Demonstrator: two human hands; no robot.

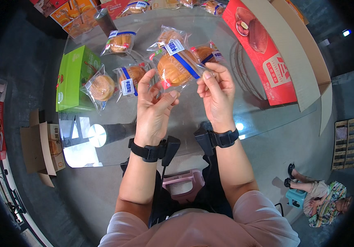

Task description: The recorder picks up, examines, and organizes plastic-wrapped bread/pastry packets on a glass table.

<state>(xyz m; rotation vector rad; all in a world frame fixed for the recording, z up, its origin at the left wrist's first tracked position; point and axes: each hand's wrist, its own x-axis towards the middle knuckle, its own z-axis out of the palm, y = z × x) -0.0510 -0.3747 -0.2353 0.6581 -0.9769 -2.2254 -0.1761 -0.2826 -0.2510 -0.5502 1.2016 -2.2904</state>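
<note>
Both hands hold up a clear plastic packet of bread (172, 71), a golden-brown bun behind a blue stripe, over the glass table. My right hand (217, 95) pinches its right end between thumb and fingers. My left hand (155, 111) is curled round the lower left edge, the index finger raised along its side. Just behind lies another wrapped bun (168, 36), partly covered by the held packet. To its right rests a wrapped bun (205, 52). Left of my left hand are a wrapped bread (134, 74) and a paler round bun in clear wrap (102, 87).
A green box (76, 78) stands at the table's left, an open red carton (263, 53) at its right. Another wrapped bread (120, 42) and a dark cylinder (105, 21) lie farther back. A pink stool (184, 185) is below; a seated person (325, 201) is at lower right.
</note>
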